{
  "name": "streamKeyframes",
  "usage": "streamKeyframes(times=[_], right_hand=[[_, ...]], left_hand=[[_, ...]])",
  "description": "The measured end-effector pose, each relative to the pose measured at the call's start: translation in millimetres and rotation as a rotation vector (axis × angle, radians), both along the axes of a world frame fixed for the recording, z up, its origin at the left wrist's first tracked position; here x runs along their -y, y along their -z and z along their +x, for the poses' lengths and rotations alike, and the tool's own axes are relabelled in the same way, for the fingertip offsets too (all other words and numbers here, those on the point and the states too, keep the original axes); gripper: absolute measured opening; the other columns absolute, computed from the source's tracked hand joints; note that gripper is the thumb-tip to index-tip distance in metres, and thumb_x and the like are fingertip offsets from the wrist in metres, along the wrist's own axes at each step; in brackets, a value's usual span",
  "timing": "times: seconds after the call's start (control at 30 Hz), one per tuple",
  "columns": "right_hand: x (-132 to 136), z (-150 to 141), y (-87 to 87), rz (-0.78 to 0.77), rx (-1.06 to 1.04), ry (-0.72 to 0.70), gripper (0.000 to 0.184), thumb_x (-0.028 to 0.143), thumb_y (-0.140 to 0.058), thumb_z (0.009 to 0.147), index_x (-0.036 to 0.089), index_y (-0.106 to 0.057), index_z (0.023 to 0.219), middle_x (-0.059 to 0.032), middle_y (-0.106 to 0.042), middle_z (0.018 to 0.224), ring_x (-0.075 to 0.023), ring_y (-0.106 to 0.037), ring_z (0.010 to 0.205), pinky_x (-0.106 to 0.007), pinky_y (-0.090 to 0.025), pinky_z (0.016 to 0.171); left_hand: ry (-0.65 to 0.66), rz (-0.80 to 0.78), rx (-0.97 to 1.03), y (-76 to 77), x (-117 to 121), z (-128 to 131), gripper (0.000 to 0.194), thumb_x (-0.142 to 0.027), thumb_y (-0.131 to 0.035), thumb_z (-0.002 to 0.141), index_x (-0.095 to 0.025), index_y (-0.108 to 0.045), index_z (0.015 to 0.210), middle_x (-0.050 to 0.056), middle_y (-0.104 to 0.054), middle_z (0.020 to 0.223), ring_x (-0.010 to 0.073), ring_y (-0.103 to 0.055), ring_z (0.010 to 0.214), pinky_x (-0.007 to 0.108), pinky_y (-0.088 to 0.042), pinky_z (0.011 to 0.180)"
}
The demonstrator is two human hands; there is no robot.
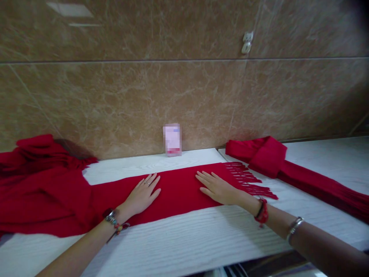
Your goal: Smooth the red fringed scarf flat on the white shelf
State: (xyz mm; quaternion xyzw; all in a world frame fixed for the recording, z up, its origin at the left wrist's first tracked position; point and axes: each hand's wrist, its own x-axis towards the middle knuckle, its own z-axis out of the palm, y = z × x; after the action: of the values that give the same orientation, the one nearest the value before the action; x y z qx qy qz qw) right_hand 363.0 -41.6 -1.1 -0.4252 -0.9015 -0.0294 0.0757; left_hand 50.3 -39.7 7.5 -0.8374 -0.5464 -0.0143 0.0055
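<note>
A red scarf (178, 188) lies stretched flat across the white wood-grain table, its fringed end pointing right. My left hand (142, 194) rests palm down on the cloth, fingers spread, with a ring on one finger. Farther right, near the fringe (245, 177), my right hand (216, 188) also lies flat on the scarf, its fingers stretched out. Neither hand grips the fabric. At the left the cloth runs into a loose, rumpled red heap (43, 192); whether the heap is all one piece I cannot tell.
Another red scarf (268, 157), folded and looped, lies at the right on the white table (184, 238). A small blurred pink-and-white card or box (172, 140) stands against the brown marbled wall (129, 96). A socket-like white fitting (247, 42) sits higher on the wall.
</note>
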Motion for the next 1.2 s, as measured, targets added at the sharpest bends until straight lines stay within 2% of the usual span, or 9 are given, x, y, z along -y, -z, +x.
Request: streamKeyframes(times=[0.13, 0.23, 0.37, 0.53, 0.7, 0.8, 0.93, 1.07, 1.2], right_hand=[[-12.7, 63.5, 13.7, 0.090, 0.042, 0.071, 0.045, 0.028, -0.025, 0.094, 0.011, -0.034, 0.135, -0.0186, -0.033, 0.139, -0.0275, -0.026, 0.130, -0.053, -0.032, 0.098], [-14.1, 85.3, 14.3, 0.115, 0.097, 0.103, 0.043, 0.022, -0.025, 0.093, 0.008, -0.041, 0.130, -0.0214, -0.035, 0.137, -0.0302, -0.026, 0.130, -0.056, -0.034, 0.095], [-0.6, 55.2, -4.6, 0.173, 0.012, 0.117, 0.043, 0.028, -0.033, 0.091, 0.007, -0.045, 0.127, -0.0194, -0.041, 0.135, -0.0280, -0.027, 0.130, -0.051, -0.030, 0.101], [33.9, -21.3, -34.5, 0.096, -0.035, -0.135, 0.046, 0.033, -0.040, 0.089, 0.008, -0.046, 0.127, -0.0158, -0.044, 0.133, -0.0243, -0.036, 0.126, -0.043, -0.029, 0.104], [54.2, -58.1, -31.5, -0.013, -0.046, -0.182, 0.050, 0.034, -0.037, 0.091, 0.011, -0.033, 0.135, -0.0135, -0.034, 0.141, -0.0252, -0.024, 0.131, -0.048, -0.024, 0.105], [57.3, -49.8, -21.8, -0.111, -0.004, -0.154, 0.048, 0.035, -0.031, 0.093, 0.016, -0.029, 0.138, -0.0097, -0.030, 0.143, -0.0248, -0.022, 0.132, -0.051, -0.023, 0.104], [61.6, -9.6, -12.9, -0.146, 0.024, -0.122, 0.049, 0.035, -0.027, 0.094, 0.020, -0.023, 0.140, -0.0082, -0.027, 0.144, -0.0229, -0.019, 0.133, -0.050, -0.022, 0.105], [66.1, 28.5, -12.0, -0.127, 0.053, -0.012, 0.050, 0.035, -0.025, 0.094, 0.015, -0.025, 0.139, -0.0133, -0.028, 0.143, -0.0259, -0.024, 0.131, -0.051, -0.027, 0.103], [67.8, 16.3, -22.6, -0.037, 0.032, 0.021, 0.047, 0.032, -0.037, 0.090, 0.011, -0.040, 0.132, -0.0168, -0.037, 0.138, -0.0262, -0.033, 0.128, -0.045, -0.033, 0.102]], left_hand=[[0.017, 0.015, 0.013, 1.8, -2.2, -0.6, 0.059, -0.045, -0.022, 0.089, -0.012, -0.031, 0.137, 0.009, -0.023, 0.145, 0.0225, -0.020, 0.133, 0.039, -0.021, 0.107], [0.020, 0.030, 0.013, 5.0, -2.4, -0.2, 0.058, -0.044, -0.022, 0.089, -0.013, -0.031, 0.137, 0.009, -0.024, 0.145, 0.0224, -0.021, 0.133, 0.039, -0.021, 0.107], [0.026, 0.020, -0.017, 2.6, -6.6, -0.9, 0.060, -0.045, -0.024, 0.089, -0.012, -0.029, 0.138, 0.011, -0.024, 0.145, 0.0235, -0.023, 0.132, 0.038, -0.022, 0.106], [0.144, 0.018, -0.035, -23.5, -35.1, 4.2, 0.053, -0.041, -0.033, 0.088, -0.014, -0.038, 0.133, 0.010, -0.027, 0.144, 0.0224, -0.024, 0.131, 0.033, -0.020, 0.106], [0.198, 0.012, 0.014, -30.6, -47.3, 26.5, 0.055, -0.040, -0.032, 0.090, -0.011, -0.030, 0.136, 0.011, -0.022, 0.146, 0.0208, -0.015, 0.134, 0.031, -0.016, 0.107], [0.255, -0.010, 0.056, -15.0, -34.0, 34.6, 0.055, -0.043, -0.028, 0.091, -0.014, -0.027, 0.138, 0.010, -0.018, 0.147, 0.0189, -0.012, 0.135, 0.031, -0.013, 0.107], [0.253, -0.031, 0.049, 0.9, -21.0, 32.7, 0.051, -0.045, -0.025, 0.092, -0.021, -0.029, 0.138, 0.006, -0.020, 0.147, 0.0182, -0.016, 0.134, 0.033, -0.011, 0.108], [0.264, -0.029, 0.053, 1.0, -23.2, 29.3, 0.052, -0.045, -0.025, 0.091, -0.022, -0.028, 0.138, 0.005, -0.021, 0.147, 0.0179, -0.015, 0.134, 0.032, -0.011, 0.108], [0.268, -0.055, 0.086, -7.4, -37.9, 32.4, 0.052, -0.044, -0.031, 0.090, -0.020, -0.033, 0.136, 0.008, -0.024, 0.146, 0.0210, -0.023, 0.131, 0.034, -0.017, 0.106]])
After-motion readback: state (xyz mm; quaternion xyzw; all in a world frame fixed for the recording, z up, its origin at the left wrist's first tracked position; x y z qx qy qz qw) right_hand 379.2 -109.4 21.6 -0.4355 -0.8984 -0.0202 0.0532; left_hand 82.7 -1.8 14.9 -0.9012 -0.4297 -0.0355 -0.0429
